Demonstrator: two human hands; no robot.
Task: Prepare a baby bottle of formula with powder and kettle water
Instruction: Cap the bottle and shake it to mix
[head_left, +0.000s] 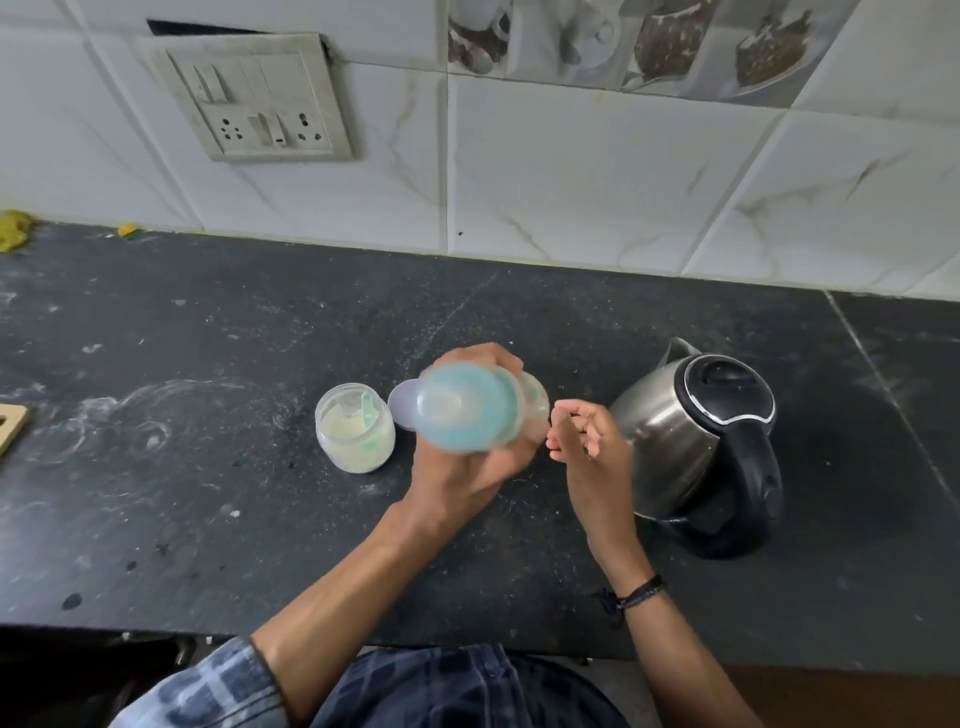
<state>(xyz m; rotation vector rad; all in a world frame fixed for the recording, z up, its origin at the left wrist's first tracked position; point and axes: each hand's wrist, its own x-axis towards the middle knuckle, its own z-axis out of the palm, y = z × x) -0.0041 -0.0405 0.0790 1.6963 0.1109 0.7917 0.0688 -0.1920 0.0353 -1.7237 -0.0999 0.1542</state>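
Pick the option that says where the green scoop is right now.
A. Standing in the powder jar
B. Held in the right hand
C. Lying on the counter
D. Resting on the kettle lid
A: the green scoop stands inside the open powder jar, left of the bottle that the left hand holds.

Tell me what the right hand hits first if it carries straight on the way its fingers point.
Most likely the baby bottle, blurred, held in the left hand. The right hand is empty, its fingers curled and pointing left toward it, just short of touching. Height is hard to judge from this one view.
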